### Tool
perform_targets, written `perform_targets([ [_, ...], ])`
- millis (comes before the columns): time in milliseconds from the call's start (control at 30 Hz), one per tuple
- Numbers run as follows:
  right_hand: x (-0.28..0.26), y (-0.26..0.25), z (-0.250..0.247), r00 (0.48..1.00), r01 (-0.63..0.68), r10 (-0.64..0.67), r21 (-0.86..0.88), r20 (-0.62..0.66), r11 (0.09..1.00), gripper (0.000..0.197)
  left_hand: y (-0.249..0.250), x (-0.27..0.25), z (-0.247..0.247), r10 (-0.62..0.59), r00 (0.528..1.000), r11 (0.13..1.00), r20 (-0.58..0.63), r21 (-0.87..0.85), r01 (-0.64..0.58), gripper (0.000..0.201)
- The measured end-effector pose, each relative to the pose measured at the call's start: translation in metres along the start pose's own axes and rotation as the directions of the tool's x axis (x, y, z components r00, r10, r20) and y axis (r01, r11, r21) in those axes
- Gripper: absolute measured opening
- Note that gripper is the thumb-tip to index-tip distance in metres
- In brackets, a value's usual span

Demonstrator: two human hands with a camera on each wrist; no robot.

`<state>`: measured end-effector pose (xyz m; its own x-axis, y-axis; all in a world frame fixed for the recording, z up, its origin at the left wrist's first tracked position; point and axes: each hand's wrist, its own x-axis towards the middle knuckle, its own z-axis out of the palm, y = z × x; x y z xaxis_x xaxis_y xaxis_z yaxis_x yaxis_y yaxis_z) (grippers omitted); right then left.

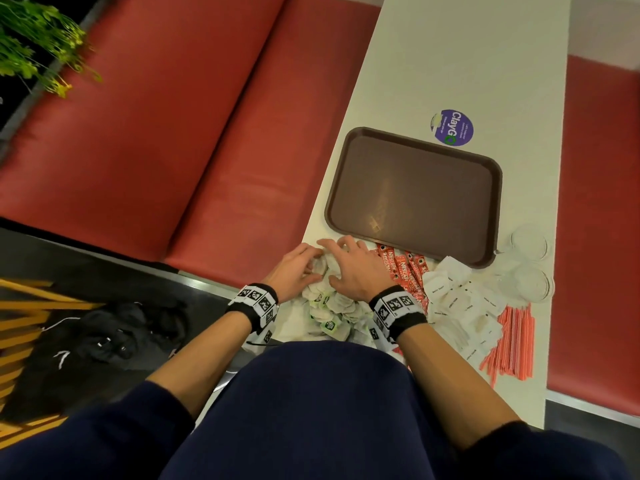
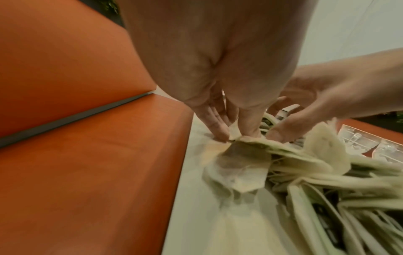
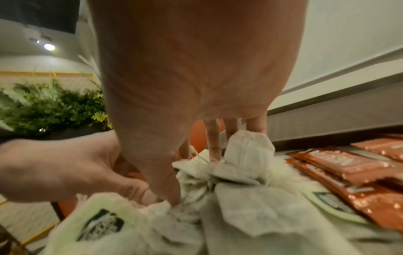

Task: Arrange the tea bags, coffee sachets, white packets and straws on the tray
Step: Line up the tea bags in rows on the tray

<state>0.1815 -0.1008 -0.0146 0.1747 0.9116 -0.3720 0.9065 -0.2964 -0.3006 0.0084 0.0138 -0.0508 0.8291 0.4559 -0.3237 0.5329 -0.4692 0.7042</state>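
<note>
Tea-bag step. Tea bags point(image 1: 341, 303) heaped on bench point(image 1: 450, 81), just before tray point(image 1: 412, 188). We see left hand point(image 1: 298, 268) fingers pinching one bag; right hand point(image 1: 349, 268) fingers spread, pressing heap. Next likely: bunch loose bags, lift onto tray.

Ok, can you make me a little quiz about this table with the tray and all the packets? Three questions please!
1. Fill in: the white packets lie between the coffee sachets and the long, thin ____.
2. Which pile do the left hand and right hand touch? A) coffee sachets B) tea bags C) white packets
3. True or false: the brown tray already holds tea bags.
Key: 1 straws; 2 B; 3 false.
</note>
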Motion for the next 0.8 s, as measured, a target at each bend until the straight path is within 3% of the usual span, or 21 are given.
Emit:
perform_targets([
  [133, 0.011, 0.006, 0.006, 0.999, 0.015, -0.015, -0.008, -0.029, 1.0, 0.039, 0.0, 0.001, 0.0, -0.02, 1.0, 1.0, -0.014, -0.021, 0.02, 0.05],
  [300, 0.005, 0.015, 0.016, 0.989, 0.062, -0.06, 0.007, -0.138, 0.998, 0.021, 0.007, 0.002, 0.004, -0.004, 0.999, 1.0, -0.044, 0.009, 0.004, 0.04],
  [500, -0.008, 0.026, 0.002, 0.971, 0.037, 0.016, 0.218, -0.24, 0.975, 0.02, 0.022, 0.013, 0.001, 0.068, 0.997, 0.997, -0.04, 0.027, -0.067, 0.019],
  [667, -0.024, 0.039, -0.013, 0.935, 0.009, 0.142, 0.421, -0.325, 0.907, 0.006, 0.039, 0.021, -0.009, 0.036, 0.997, 0.981, -0.069, -0.189, -0.048, 0.025],
  [800, -0.032, 0.044, -0.016, 0.93, -0.061, 0.251, 0.561, -0.269, 0.826, 0.006, 0.044, 0.028, -0.017, 0.025, 0.999, 0.996, -0.031, -0.087, -0.027, 0.017],
])
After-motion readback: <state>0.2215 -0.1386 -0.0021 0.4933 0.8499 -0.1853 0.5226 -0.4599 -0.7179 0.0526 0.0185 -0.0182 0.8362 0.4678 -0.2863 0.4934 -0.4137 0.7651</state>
